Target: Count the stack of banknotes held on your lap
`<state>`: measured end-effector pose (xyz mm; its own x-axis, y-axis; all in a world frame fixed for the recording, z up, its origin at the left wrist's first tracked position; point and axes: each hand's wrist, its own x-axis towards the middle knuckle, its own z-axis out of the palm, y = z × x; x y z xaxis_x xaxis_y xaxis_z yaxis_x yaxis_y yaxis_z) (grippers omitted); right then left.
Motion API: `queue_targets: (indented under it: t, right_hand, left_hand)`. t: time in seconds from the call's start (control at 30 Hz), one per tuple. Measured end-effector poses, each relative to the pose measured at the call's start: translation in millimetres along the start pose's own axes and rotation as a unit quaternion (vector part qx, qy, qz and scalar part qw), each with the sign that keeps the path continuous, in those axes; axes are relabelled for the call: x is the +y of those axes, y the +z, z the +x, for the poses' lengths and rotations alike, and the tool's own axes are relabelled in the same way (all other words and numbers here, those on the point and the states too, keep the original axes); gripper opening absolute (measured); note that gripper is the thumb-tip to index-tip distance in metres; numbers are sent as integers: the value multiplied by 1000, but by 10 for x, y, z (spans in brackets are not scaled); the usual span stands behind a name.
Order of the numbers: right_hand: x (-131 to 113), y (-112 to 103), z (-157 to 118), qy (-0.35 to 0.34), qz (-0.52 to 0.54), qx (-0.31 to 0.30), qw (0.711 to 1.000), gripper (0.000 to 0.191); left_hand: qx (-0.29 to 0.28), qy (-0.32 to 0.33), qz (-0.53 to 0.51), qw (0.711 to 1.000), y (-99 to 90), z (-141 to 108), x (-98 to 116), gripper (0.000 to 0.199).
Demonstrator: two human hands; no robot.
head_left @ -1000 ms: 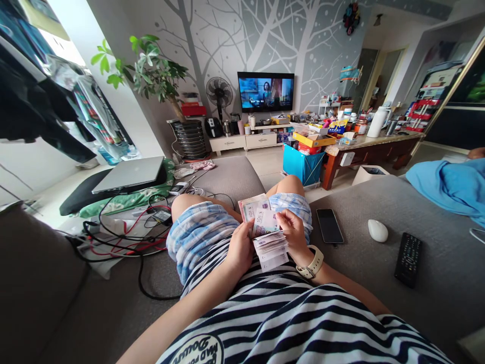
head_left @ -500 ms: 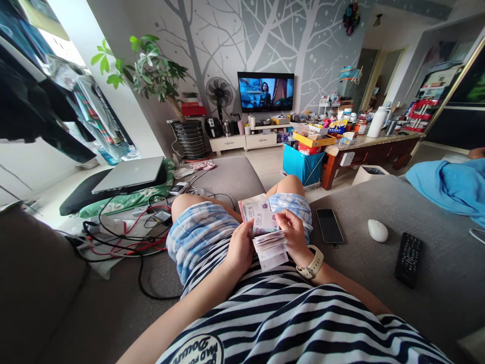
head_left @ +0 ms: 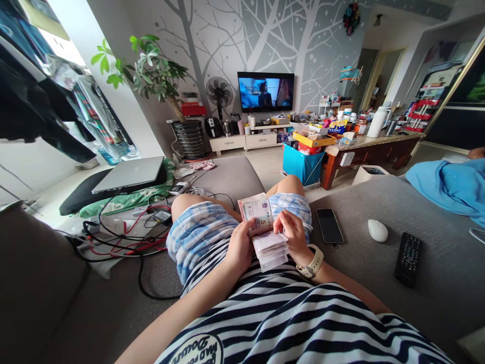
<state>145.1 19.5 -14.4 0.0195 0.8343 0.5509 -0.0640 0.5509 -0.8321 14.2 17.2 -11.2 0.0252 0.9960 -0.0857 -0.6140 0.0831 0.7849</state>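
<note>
My left hand (head_left: 241, 245) is closed around a wad of banknotes (head_left: 259, 206), thumb across its lower left. The top note faces up and shows a large 5. Several pale notes (head_left: 271, 247) hang folded down below the wad, their edges fanned towards my striped shirt. At the wad's right edge is my right hand (head_left: 292, 230), fingers curled and drawn together. Its fingertips meet the notes' edge, but I cannot make out whether a note is between them. A cream watch (head_left: 311, 263) is on my right wrist.
Right of my legs on the grey sofa lie a phone (head_left: 330, 225), a white mouse (head_left: 378, 230) and a black remote (head_left: 408, 259). Tangled cables (head_left: 125, 235) and a laptop (head_left: 131, 173) lie to the left. Ahead stand a cluttered table (head_left: 359, 146) and a blue bin (head_left: 302, 166).
A note that lay raised under my right fingers is now folded down with the lower ones, baring another note's 5. My right fingers have curled inward; my left hand has barely moved.
</note>
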Motion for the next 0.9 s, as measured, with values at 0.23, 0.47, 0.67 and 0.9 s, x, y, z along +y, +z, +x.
queue_targets:
  t: [0.23, 0.47, 0.67, 0.9]
  right_hand:
    - [126, 8, 50, 53, 1, 32, 998, 33]
    - [223, 5, 89, 79, -22, 51, 995, 34]
    - [138, 4, 62, 67, -31, 36, 997, 32]
    - [104, 22, 53, 76, -6, 45, 996, 32]
  left_hand:
    - [0, -2, -7, 1000, 15, -27, 22, 29]
    - [5, -19, 21, 1000, 42, -80, 64, 23]
    - [-6, -5, 25, 1000, 45, -78, 54, 25]
    - [7, -2, 20, 1000, 3, -17, 14, 25]
